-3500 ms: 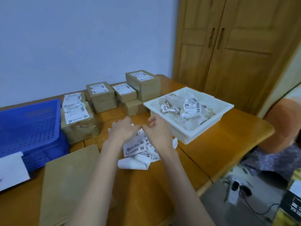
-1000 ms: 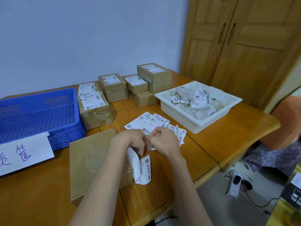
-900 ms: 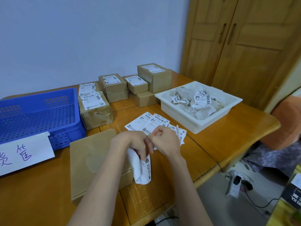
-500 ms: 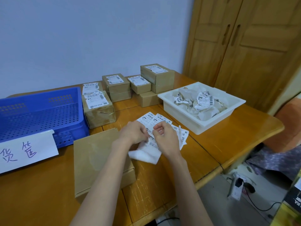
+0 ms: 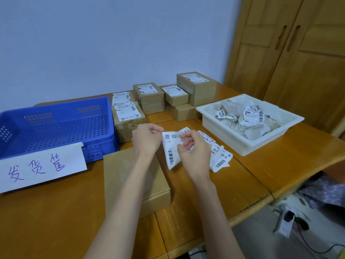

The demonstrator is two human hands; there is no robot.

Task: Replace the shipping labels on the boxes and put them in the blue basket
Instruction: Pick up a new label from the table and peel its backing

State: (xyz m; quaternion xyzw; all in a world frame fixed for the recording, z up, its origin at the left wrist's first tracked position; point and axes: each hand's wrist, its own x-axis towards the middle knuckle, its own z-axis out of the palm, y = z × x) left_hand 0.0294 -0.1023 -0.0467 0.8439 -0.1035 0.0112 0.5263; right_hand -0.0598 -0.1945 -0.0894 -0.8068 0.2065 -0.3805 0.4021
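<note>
A white shipping label [image 5: 170, 150] with a QR code and barcode hangs between my two hands above the table. My left hand [image 5: 146, 139] pinches its upper left corner. My right hand [image 5: 194, 148] pinches its right edge with curled fingers. Under my left forearm lies a flat brown box [image 5: 127, 176] with a bare top. More loose labels [image 5: 219, 158] lie on the table to the right of my hands. The blue basket [image 5: 56, 124] stands at the left with nothing inside it.
Several labelled brown boxes [image 5: 149, 96] are stacked at the back of the wooden table [image 5: 242, 184]. A white tray [image 5: 252, 144] of crumpled old labels sits at the right. A paper sign [image 5: 41, 165] leans on the basket's front. Wooden cabinet doors [image 5: 289, 53] stand behind.
My hands lifted the label from low over the table and spread it out; it now hangs flatter with its printed face toward me. The view shifted slightly.
</note>
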